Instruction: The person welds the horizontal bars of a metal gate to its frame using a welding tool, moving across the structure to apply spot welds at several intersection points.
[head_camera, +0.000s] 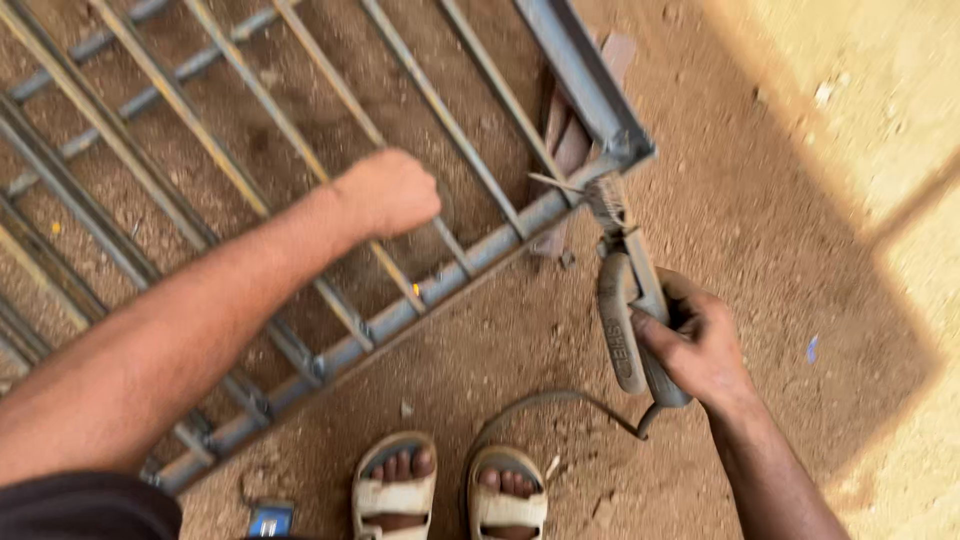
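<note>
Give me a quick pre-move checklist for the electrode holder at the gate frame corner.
1. Right hand grips the electrode holder: ok.
2. Left hand closed around a bar of the metal gate frame: ok.
3. Electrode tip at the frame corner: cannot tell if touching.
4. Cable clear of sandalled feet: not ok, it loops beside them.
5. Gloves on hands: not ok, both bare.

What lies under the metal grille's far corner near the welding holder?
Under the metal grille at that corner, reddish wooden pieces show between the bars on bare dirt ground. How far they run beneath the frame is hidden. The right hand grips the holder.
</note>
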